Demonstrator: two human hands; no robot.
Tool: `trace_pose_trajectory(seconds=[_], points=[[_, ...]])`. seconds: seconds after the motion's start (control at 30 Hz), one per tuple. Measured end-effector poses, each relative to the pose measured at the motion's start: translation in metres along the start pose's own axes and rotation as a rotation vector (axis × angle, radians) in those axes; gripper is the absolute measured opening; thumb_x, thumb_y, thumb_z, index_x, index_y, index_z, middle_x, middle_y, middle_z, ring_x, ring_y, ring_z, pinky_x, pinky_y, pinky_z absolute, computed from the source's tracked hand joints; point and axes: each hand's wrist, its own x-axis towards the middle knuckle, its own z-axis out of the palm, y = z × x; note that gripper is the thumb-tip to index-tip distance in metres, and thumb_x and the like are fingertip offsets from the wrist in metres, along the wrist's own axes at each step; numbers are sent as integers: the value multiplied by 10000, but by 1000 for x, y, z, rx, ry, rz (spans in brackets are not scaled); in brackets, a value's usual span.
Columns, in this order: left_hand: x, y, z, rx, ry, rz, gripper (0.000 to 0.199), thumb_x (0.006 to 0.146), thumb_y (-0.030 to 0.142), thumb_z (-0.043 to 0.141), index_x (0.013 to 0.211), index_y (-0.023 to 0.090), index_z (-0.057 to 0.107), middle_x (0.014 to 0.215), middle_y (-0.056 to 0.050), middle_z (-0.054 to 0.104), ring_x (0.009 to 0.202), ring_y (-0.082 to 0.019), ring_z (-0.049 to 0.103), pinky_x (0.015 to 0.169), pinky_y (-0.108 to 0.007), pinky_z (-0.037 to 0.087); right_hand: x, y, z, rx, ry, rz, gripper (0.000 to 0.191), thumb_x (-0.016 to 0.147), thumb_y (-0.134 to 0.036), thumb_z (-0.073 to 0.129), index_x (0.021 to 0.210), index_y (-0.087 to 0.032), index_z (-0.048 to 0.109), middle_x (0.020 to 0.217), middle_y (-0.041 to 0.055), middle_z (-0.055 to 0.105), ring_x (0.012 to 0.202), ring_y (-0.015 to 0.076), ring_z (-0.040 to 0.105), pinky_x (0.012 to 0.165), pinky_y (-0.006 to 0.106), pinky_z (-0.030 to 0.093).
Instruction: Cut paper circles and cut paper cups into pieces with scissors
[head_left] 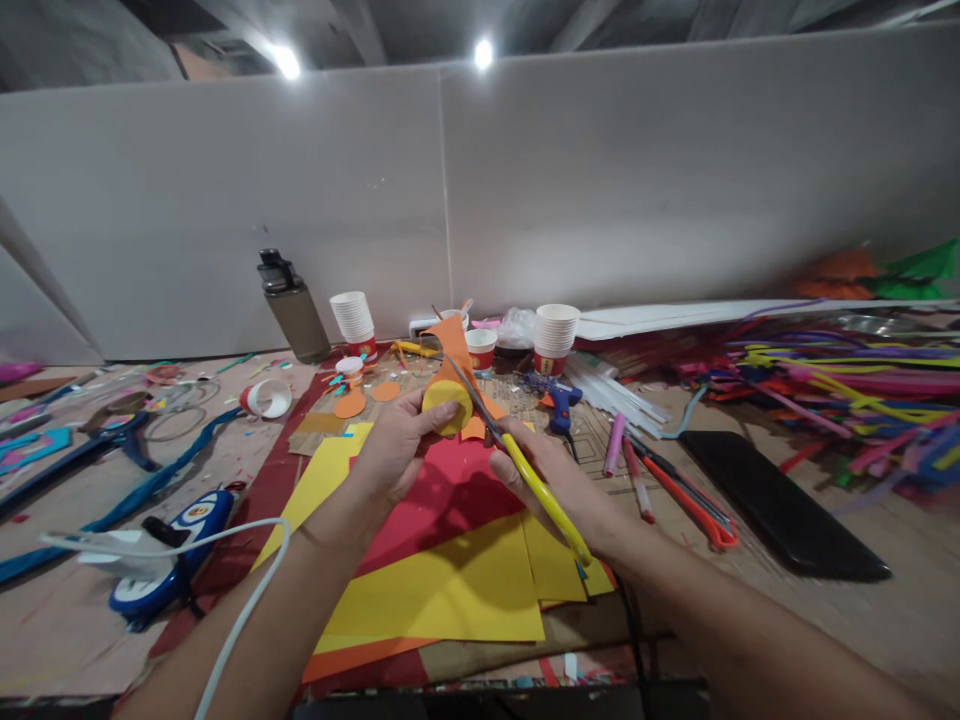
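Note:
My left hand (401, 440) pinches a yellow paper circle (442, 400) together with a piece of orange paper (452, 345) that sticks up behind it. In my right hand (551, 480) is a pair of scissors with yellow handles (544, 490). Their blades point up and left, beside the yellow circle and against the orange paper. Below both hands lie red paper (439, 500) and yellow sheets (442, 590) in a loose stack. Two orange paper discs (349, 403) rest on the cardboard beyond my left hand.
Stacked paper cups (555, 335), a blue glue gun (562, 405) and white glue sticks (611, 390) stand or lie beyond. To the right are orange-handled scissors (694, 500), a black phone-like slab (780, 500) and colourful pipe cleaners (840, 390). A bottle (295, 310) and blue power strip (176, 560) are left.

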Motion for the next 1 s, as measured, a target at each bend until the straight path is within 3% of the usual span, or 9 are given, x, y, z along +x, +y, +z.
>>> trace_pose_trajectory(seconds=[0.27, 0.63, 1.0], points=[[1, -2, -2, 5, -6, 6, 249, 571, 213, 825, 775, 135, 706, 730, -15, 687, 641, -85, 577, 635, -191, 435, 0, 0, 0, -10, 7, 14, 409, 916, -593, 385, 864, -195, 464, 769, -3, 509, 668, 128, 410, 603, 254, 307], [2, -1, -1, -11, -2, 15, 240, 567, 203, 828, 765, 128, 715, 699, -11, 676, 631, -81, 559, 626, -189, 429, 0, 0, 1, 11, 12, 5, 321, 920, -501, 460, 961, -187, 510, 821, 2, 542, 720, 131, 453, 645, 250, 351], [0, -2, -1, -2, 11, -12, 273, 546, 215, 838, 774, 130, 715, 731, -19, 693, 638, -83, 575, 633, -192, 438, 0, 3, 1, -6, 10, 28, 345, 923, -532, 420, 882, -195, 479, 718, -24, 482, 632, 115, 408, 561, 246, 290]])
